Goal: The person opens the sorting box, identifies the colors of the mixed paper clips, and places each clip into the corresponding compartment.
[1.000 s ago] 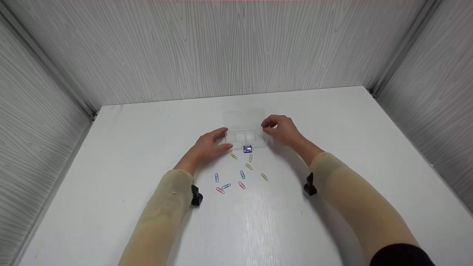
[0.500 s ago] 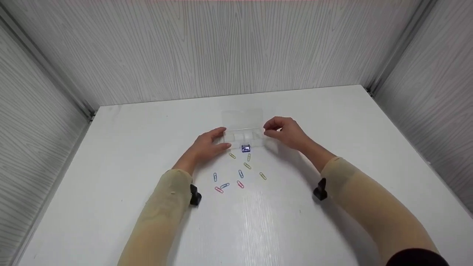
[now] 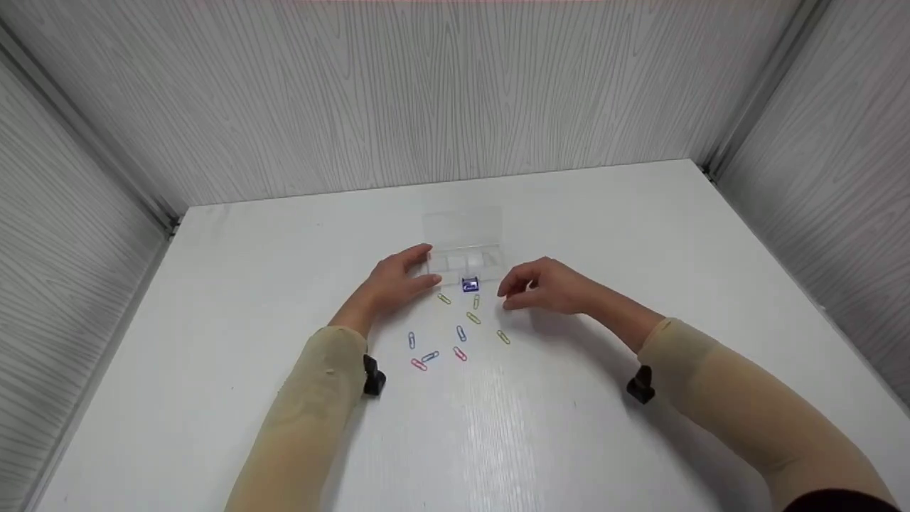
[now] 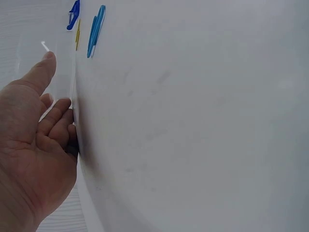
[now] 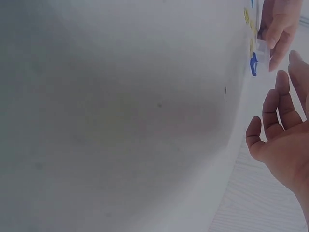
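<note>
A clear plastic box (image 3: 455,262) with compartments lies on the white table, its see-through lid (image 3: 462,226) folded back toward the wall. My left hand (image 3: 395,281) holds the box's left end, thumb at the front corner and forefinger at the back one. On the front edge sits a dark blue latch (image 3: 470,284), also visible in the right wrist view. My right hand (image 3: 547,286) hovers just right of the box's front corner. Its fingers are loosely bent with nothing between them. In front of the box lie several paper clips: yellow (image 3: 473,318), blue (image 3: 461,333) and pink (image 3: 460,353).
Pale wood-grain panels rise behind the table (image 3: 498,441) and on both sides. One yellow paper clip (image 3: 503,337) lies nearest my right hand. A small black device (image 3: 641,385) sits at my right sleeve, another black device (image 3: 374,377) at the left.
My right hand has left the box's back right corner, moving toward me to beside the front corner. My left hand keeps its hold; the lid stays folded back.
</note>
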A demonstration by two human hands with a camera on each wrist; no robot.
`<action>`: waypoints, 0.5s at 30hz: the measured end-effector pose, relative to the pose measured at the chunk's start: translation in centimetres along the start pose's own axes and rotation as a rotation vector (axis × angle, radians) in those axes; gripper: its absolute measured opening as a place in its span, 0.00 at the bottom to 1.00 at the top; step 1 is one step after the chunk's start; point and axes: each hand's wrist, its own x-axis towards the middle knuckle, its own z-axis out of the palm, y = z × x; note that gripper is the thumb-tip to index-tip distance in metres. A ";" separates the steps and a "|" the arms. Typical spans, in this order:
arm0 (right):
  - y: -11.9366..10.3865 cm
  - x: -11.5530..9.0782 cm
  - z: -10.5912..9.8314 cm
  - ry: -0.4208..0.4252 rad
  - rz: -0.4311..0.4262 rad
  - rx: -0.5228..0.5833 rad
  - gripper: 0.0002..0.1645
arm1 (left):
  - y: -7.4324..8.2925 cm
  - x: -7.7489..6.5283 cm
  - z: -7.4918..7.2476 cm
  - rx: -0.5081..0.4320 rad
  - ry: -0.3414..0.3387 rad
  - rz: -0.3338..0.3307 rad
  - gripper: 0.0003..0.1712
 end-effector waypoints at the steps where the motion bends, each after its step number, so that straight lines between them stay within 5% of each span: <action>1: -0.1 -0.1 0.2 -0.020 0.002 0.006 0.12 | 0.0 0.0 0.0 0.002 0.001 0.001 0.44; 15: 0.5 -0.9 1.8 -0.161 0.005 0.025 0.11 | 0.3 -0.2 0.0 0.007 0.004 -0.025 0.45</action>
